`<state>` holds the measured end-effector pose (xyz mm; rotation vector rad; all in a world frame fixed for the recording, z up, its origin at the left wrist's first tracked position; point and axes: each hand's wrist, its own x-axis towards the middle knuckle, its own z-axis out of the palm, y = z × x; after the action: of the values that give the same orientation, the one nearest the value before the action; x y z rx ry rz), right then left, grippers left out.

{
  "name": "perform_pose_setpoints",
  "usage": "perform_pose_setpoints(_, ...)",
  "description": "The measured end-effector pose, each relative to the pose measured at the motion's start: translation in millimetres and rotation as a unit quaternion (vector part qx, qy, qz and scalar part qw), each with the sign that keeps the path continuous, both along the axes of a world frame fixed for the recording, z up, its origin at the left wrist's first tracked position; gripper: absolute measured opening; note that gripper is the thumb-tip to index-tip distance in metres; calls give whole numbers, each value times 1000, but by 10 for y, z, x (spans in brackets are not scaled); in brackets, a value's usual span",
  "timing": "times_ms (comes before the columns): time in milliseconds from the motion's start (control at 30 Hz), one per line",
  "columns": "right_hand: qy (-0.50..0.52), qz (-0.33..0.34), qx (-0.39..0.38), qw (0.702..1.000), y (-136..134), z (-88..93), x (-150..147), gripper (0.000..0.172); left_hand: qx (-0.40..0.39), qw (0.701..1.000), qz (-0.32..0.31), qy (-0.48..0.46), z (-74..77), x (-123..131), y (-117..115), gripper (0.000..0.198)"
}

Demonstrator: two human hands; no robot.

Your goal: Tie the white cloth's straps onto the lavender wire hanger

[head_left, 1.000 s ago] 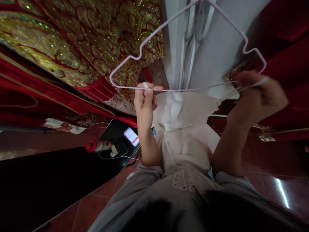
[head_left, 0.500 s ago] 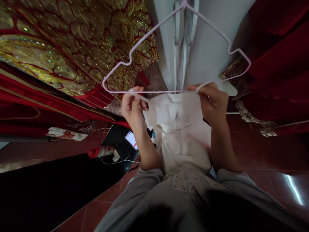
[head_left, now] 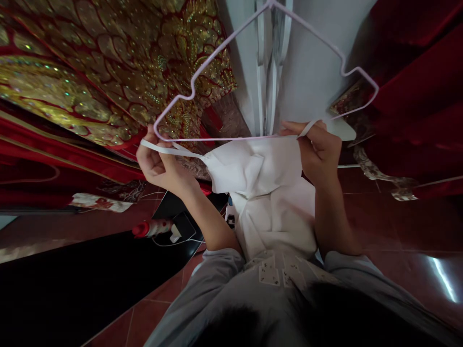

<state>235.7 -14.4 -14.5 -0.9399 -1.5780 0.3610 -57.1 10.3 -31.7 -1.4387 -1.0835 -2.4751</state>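
A pale pink clothes hanger (head_left: 217, 53) hangs in front of me with its bottom bar level. Below that bar, a white garment with thin straps (head_left: 253, 168) drapes down towards my body. My left hand (head_left: 155, 161) is at the hanger's left corner, fingers curled, with the left white strap (head_left: 181, 150) looped over them and drawn out sideways. On the other side, my right hand (head_left: 320, 152) is closed on the garment's right strap (head_left: 309, 127), which crosses its fingers just under the bar. The lower part of the garment lies against my front.
Gold-sequined red garments (head_left: 126, 58) hang at the left, and dark red cloth (head_left: 427, 96) hangs at the right. A black table (head_left: 90, 274) at lower left bears a red-capped bottle (head_left: 152, 228) and a dark box (head_left: 184, 225). White metal posts (head_left: 265, 72) stand behind the hanger.
My left hand has moved left to the hanger's corner, stretching the left strap outward and covering the phone on the table. My right hand has stayed almost still.
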Motion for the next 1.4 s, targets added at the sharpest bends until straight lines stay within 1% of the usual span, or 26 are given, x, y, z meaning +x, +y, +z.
perform_pose_setpoints(67, 10, 3, 8, 1000, 8, -3, 24, 47, 6, 1000, -10, -17, 16, -59, 45, 14)
perform_pose_setpoints(100, 17, 9, 16, 1000, 12, -5, 36, 49, 1, 1000, -18, -15, 46, -70, 61, 10)
perform_pose_setpoints(167, 25, 16, 27, 999, 20, -7, 57, 51, -18, 999, -38, -5, 155, -44, 70, 2)
perform_pose_setpoints(300, 15, 5, 23, 1000, 15, 4, 65, 48, -51, 991, -121, -2, 458, 127, 11, 13)
perform_pose_setpoints(367, 20, 7, 31, 999, 5, 17, 57, 52, -77, 984, -158, 23, 578, 189, -33, 11)
perform_pose_setpoints(400, 23, 11, 37, 999, 1, 23, 53, 54, -94, 981, -165, 39, 626, 201, -54, 10)
perform_pose_setpoints(467, 25, 15, 40, 999, -5, 33, 47, 57, -135, 974, -166, 71, 703, 192, -90, 10)
perform_pose_setpoints(533, 27, 8, 32, 999, -7, 37, 42, 57, -169, 965, -168, 106, 776, 161, -113, 15)
perform_pose_setpoints(633, 21, -22, 19, 999, -4, 35, 29, 48, -206, 947, -193, 153, 894, 144, -120, 17)
perform_pose_setpoints(733, -3, -32, 22, 999, 3, 26, 14, 42, -203, 935, -226, 184, 992, 183, -94, 16)
perform_pose_setpoints(800, -13, -22, 37, 999, 4, 20, 12, 46, -186, 934, -233, 199, 1015, 210, -68, 15)
perform_pose_setpoints(867, -18, -11, 53, 998, 2, 14, 21, 49, -169, 936, -235, 199, 987, 221, -45, 12)
perform_pose_setpoints(933, -24, -6, 59, 998, -1, 8, 40, 50, -151, 947, -228, 168, 890, 223, -32, 16)
perform_pose_setpoints(1000, -34, -5, 60, 998, -2, -1, 60, 49, -121, 969, -195, 88, 718, 238, -26, 25)
perform_pose_setpoints(1067, -43, -3, 66, 997, 2, -11, 72, 50, -86, 983, -158, -37, 488, 290, -28, 37)
perform_pose_setpoints(1100, -47, -1, 69, 996, 6, -15, 72, 52, -66, 978, -162, -113, 369, 334, -33, 42)
perform_pose_setpoints(1133, -49, 1, 74, 996, 10, -18, 70, 53, -74, 963, -185, -180, 259, 390, -42, 43)
perform_pose_setpoints(1167, -50, 3, 78, 996, 13, -19, 65, 54, -101, 947, -214, -218, 167, 456, -55, 39)
perform_pose_setpoints(1200, -51, 6, 82, 995, 15, -16, 60, 55, -123, 932, -245, -235, 100, 529, -71, 32)
perform_pose_setpoints(1233, -50, 9, 85, 995, 13, -8, 57, 56, -148, 920, -274, -239, 62, 602, -91, 26)
perform_pose_setpoints(1300, -51, 15, 85, 995, -3, 29, 65, 56, -184, 907, -312, -214, 59, 730, -132, 18)
perform_pose_setpoints(1400, -66, 52, 48, 995, -56, 151, 137, 56, -197, 912, -313, -177, 143, 830, -176, 25)
